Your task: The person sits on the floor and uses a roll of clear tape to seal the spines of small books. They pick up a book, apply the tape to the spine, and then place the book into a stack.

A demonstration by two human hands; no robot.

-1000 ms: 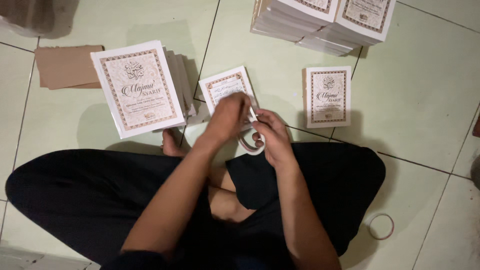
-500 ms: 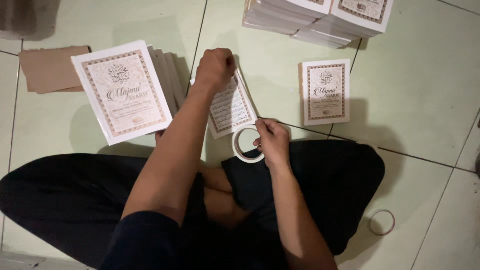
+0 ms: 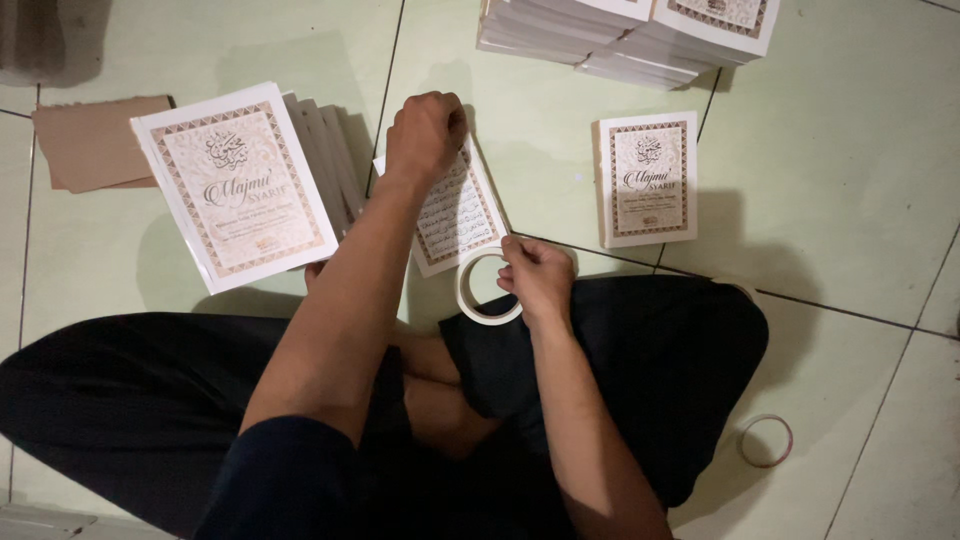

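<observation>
Gripping tape roll (image 3: 487, 290) and booklet (image 3: 455, 210)

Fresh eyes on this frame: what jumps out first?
Centre: the left hand presses the top of a small booklet on the tiled floor, while the right hand grips a tape roll at its lower edge. To the left, a larger ornate-covered book tops a fanned pile; more stacked books sit at the top.

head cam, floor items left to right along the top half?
Brown cardboard sheets → large book on a leaning stack → left hand on the open booklet → right hand holding the tape roll → single small book.
</observation>
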